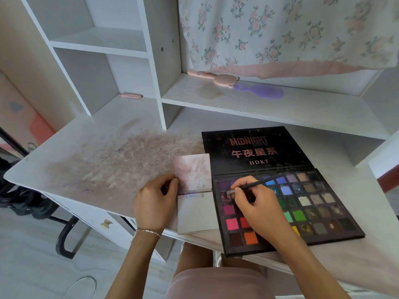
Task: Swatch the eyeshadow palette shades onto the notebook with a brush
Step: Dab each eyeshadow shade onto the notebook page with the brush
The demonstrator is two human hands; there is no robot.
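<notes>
An open black eyeshadow palette (302, 203) with many coloured pans lies on the white desk, its lid (254, 147) laid flat behind it. Left of it lies a small open notebook (195, 190), its upper page smudged pink and its lower page (197, 212) nearly blank. My right hand (257, 203) pinches a thin dark brush (257, 184), whose tip (230, 192) rests on a dark pan at the palette's left side. My left hand (155, 203) holds the notebook's left edge between thumb and fingers.
The white desk (103, 160) carries a wide pinkish powder stain left of the notebook. On the shelf behind lie a pink brush (216, 76), a purple hairbrush (263, 91) and a pink clip (131, 96). Floral fabric (280, 33) hangs above. A drawer knob (106, 223) juts out below the desk edge.
</notes>
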